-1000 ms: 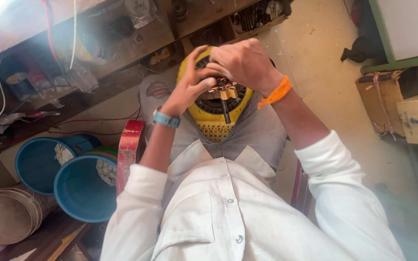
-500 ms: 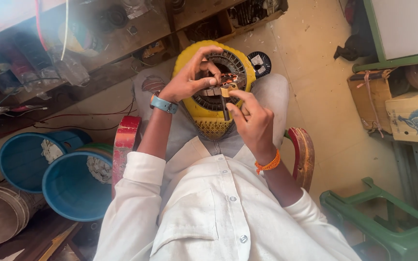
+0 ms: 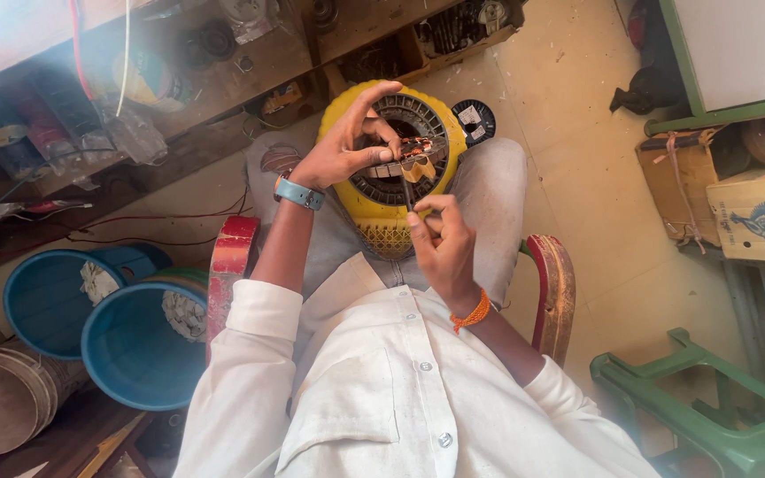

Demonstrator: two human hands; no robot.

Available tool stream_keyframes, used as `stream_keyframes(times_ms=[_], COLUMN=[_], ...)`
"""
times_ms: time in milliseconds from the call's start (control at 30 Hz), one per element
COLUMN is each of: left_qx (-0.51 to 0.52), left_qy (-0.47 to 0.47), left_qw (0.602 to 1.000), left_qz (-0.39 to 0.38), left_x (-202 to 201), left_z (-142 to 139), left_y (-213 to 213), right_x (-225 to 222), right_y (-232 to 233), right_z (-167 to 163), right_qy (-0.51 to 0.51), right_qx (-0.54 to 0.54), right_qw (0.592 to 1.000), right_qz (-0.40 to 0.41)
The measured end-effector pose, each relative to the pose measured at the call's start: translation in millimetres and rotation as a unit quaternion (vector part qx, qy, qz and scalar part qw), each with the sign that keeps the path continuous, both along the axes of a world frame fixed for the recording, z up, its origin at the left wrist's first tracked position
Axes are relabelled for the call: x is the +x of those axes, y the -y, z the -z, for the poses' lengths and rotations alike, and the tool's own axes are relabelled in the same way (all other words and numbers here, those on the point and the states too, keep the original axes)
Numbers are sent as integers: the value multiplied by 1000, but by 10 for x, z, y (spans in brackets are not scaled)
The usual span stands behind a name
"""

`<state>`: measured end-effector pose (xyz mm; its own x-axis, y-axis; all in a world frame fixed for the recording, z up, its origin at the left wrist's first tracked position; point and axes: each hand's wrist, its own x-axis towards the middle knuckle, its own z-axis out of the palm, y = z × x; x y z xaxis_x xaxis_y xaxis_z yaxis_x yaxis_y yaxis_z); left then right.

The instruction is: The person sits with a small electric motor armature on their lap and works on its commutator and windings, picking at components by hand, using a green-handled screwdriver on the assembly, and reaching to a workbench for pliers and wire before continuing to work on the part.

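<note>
There is 1 view only, from a camera worn on the person's head, so no second view shares any part of the scene. It looks steeply down the front of the person's body: the white shirt (image 3: 382,398) fills the lower middle of the frame, close under the lens, and the lap lies further up the picture. The left hand (image 3: 351,146) and right hand (image 3: 443,243) sit near the centre at arm's reach, over a round yellow housing (image 3: 374,208) on the knees. The view faces forward and down, so the floor (image 3: 595,195) runs up the right side and a cluttered low shelf (image 3: 179,71) crosses the top left. Blue tubs (image 3: 126,354) lie at lower left, a green stool (image 3: 710,416) at lower right.
</note>
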<state>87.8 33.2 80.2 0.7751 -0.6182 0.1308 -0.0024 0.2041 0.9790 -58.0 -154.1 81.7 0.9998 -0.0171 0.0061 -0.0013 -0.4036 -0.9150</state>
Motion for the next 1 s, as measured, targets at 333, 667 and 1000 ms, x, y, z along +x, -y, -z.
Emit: stream_keyframes(times_ms=[333, 667, 1000], left_qx=[3, -28, 125], left_qy=[-13, -53, 117], left_qw=[1000, 997, 985], left_qz=[7, 40, 0], left_x=[15, 60, 63], left_z=[-27, -34, -24], left_y=[4, 28, -21], right_x=[-24, 8, -176], right_y=[-31, -27, 167], right_z=[113, 84, 385], right_qy=[18, 13, -80], right_qx=[6, 8, 21], right_qw=[999, 996, 997], right_qz=[-44, -86, -6])
